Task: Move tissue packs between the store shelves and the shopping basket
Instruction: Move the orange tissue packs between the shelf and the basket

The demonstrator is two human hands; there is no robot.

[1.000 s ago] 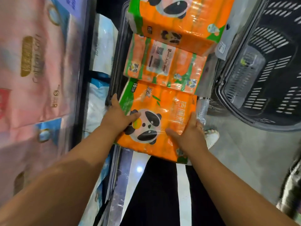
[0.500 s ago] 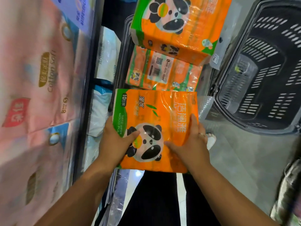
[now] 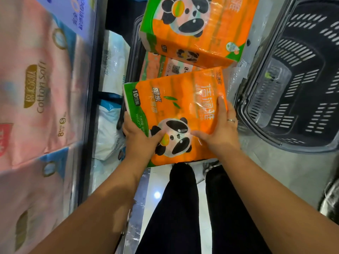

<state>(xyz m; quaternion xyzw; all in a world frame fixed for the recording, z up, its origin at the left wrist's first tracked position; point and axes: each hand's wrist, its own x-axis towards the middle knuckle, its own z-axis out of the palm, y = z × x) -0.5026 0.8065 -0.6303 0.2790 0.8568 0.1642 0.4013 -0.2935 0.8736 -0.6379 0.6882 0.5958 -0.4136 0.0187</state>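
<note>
**Panda tissue pack held in both hands between shelf and basket**

An orange tissue pack (image 3: 176,114) with a panda printed on it is off any surface, carried in both hands above the person's black trousers (image 3: 183,208). It is tilted, its right end higher than its left. The left hand (image 3: 141,142) grips the pack's green left edge, thumb laid across the front by the panda and fingers curled out of sight behind. The right hand (image 3: 220,132) grips the right side, thumb on the front near the panda and fingers lying up along the edge; a ring (image 3: 230,120) shows on one finger.

Just beyond the held pack are two more of the same kind: a large upper pack (image 3: 198,33) lying on a lower pack (image 3: 165,68) whose barcode side faces up, partly hidden by the held one. To the right, near the pack but apart from it, a black shopping basket (image 3: 302,57) with slotted walls stands on the grey floor (image 3: 275,171). To the left, pink tissue packs (image 3: 36,88) fill the shelf, with white packs (image 3: 111,129) lower down beside them
</note>
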